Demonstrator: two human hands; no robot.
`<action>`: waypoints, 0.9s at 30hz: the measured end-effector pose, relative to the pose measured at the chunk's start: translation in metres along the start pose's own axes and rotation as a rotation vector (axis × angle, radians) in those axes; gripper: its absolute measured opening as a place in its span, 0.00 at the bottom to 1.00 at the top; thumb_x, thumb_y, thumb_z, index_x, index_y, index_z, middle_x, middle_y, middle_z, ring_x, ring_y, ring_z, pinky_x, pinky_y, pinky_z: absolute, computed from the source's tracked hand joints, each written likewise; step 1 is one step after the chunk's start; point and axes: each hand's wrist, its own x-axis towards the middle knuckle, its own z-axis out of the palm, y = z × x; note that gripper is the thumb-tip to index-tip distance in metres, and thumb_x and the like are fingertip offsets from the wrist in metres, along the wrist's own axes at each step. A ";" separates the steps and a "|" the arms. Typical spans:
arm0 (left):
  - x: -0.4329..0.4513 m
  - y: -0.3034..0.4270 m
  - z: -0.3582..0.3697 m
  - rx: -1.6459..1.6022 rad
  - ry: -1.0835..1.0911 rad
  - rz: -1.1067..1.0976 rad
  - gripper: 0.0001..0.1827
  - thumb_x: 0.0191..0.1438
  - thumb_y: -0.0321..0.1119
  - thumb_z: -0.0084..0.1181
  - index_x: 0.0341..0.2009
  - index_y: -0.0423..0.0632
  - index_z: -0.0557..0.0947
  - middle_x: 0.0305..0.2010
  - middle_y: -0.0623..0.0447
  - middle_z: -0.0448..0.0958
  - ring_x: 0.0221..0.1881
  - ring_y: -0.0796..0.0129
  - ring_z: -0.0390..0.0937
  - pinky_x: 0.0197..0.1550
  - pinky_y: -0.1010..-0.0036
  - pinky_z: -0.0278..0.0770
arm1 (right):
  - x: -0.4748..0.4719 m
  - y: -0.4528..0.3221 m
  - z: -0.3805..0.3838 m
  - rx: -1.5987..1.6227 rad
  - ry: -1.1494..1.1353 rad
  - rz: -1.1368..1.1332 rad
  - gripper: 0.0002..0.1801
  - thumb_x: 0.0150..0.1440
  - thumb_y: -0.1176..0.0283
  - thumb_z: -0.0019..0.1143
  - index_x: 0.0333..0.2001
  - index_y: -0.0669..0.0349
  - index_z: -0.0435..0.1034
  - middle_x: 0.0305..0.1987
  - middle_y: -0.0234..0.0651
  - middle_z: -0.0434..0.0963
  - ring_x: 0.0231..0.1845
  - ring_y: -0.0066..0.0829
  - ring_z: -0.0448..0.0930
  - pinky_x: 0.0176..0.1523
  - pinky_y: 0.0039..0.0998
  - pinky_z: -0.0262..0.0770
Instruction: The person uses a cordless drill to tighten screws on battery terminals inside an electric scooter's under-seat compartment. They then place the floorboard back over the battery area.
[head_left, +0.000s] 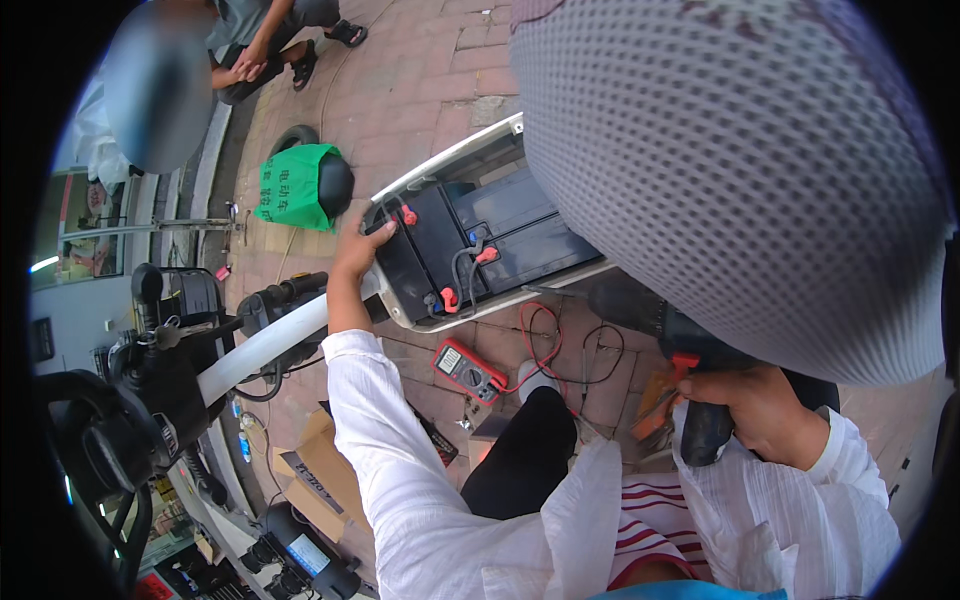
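Several black batteries (517, 225) lie side by side in a white-rimmed compartment (427, 328) of an electric scooter. Grey leads (459, 262) with red terminal caps (487, 255) run over them. My left hand (358, 251) rests at the near-left corner battery, thumb over its top beside a terminal; its other fingers are partly hidden. In my right hand (739, 401) is a dark power driver (709, 431) with a red trigger. Its long bit (555, 291) points left, close to the compartment's lower rim; contact cannot be told.
A red multimeter (471, 371) with coiled test leads (559, 360) lies on the brick paving. The scooter's handlebar (112, 435), cardboard box (326, 480) and black machine (311, 551) are left. A green bag (296, 184) and crouching person (262, 45) are beyond. Grey mesh (735, 172) blocks the upper right.
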 end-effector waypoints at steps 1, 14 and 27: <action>-0.004 0.000 -0.001 -0.022 -0.008 0.000 0.32 0.42 0.41 0.71 0.51 0.40 0.79 0.49 0.43 0.76 0.49 0.59 0.75 0.52 0.69 0.70 | -0.001 0.001 -0.001 -0.027 0.012 0.005 0.14 0.50 0.84 0.54 0.42 0.73 0.71 0.40 0.42 0.77 0.41 0.35 0.79 0.47 0.31 0.75; -0.026 0.016 0.005 0.723 0.701 0.392 0.20 0.42 0.43 0.69 0.38 0.43 0.84 0.30 0.46 0.81 0.32 0.60 0.79 0.42 0.70 0.76 | 0.023 0.009 0.009 0.040 -0.059 -0.258 0.16 0.44 0.81 0.60 0.40 0.66 0.74 0.36 0.35 0.78 0.36 0.26 0.76 0.43 0.26 0.72; -0.012 0.022 0.037 -0.191 0.131 0.050 0.09 0.44 0.31 0.67 0.27 0.38 0.83 0.27 0.49 0.81 0.28 0.74 0.78 0.35 0.75 0.74 | 0.012 0.013 -0.009 0.048 0.000 -0.181 0.18 0.44 0.82 0.60 0.42 0.66 0.73 0.38 0.34 0.77 0.38 0.26 0.75 0.45 0.27 0.71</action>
